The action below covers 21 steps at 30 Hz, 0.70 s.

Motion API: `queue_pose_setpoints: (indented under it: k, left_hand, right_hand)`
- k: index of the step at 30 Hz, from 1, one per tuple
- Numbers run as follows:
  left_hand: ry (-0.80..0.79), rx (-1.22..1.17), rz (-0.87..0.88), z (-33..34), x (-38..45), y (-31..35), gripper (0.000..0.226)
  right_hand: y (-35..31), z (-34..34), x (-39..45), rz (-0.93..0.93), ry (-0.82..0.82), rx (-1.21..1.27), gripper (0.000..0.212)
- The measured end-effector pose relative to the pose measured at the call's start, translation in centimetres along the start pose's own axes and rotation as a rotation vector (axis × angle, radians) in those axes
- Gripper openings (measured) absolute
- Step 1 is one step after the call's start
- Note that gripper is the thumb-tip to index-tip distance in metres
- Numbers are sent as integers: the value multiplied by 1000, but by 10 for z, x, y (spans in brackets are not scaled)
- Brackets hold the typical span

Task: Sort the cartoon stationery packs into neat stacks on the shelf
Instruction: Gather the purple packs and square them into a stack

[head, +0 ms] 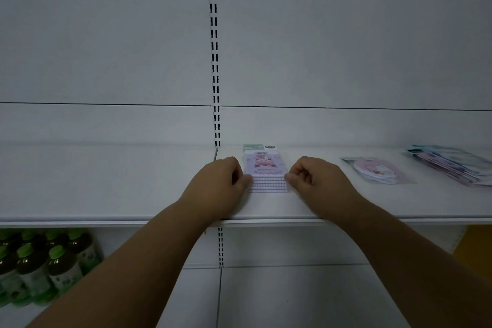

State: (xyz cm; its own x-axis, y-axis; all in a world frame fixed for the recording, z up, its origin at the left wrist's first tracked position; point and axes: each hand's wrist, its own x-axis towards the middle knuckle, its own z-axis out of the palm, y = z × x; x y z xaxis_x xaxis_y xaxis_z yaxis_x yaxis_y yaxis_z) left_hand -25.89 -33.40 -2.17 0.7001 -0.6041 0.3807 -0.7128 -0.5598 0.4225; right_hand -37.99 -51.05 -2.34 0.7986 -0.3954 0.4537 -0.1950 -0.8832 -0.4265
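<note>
A stack of purple cartoon stationery packs [265, 168] lies flat on the white shelf [106, 181], just right of the slotted upright. My left hand [221, 184] presses its curled fingers against the stack's left side. My right hand [316, 181] does the same on the right side, so the stack sits squeezed between both. Several scalloped lower edges of the packs show between my thumbs. To the right lies a round pink cartoon pack [378, 170] in clear wrap. Further right, a slanted pile of mixed packs [452, 165] reaches the frame edge.
The shelf's back panel rises white behind the packs, with the slotted upright [215, 61] in the middle. On the lower shelf at the left stand several green-capped bottles [40, 263]. A yellow surface [476, 242] shows at the lower right.
</note>
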Motion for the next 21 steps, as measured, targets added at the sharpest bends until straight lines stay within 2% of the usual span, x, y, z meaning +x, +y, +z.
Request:
queue_pose_setpoints:
  k: [14,17,19,21]
  left_hand:
    - [-2,67,37,-1,-5,3,21]
    - [65,18,21,-8,-8,3,20]
    - [95,11,55,-16,-9,10,18]
    - [115,12,159,-21,-10,24,17]
  right_hand:
    - [-4,2,-4,-8,5,-14,20]
    - [-5,-3,-6,38,40,10,20]
    - [-4,-13,-6,83,80,5,18]
    - [-1,-29,-7,115,128,-11,16]
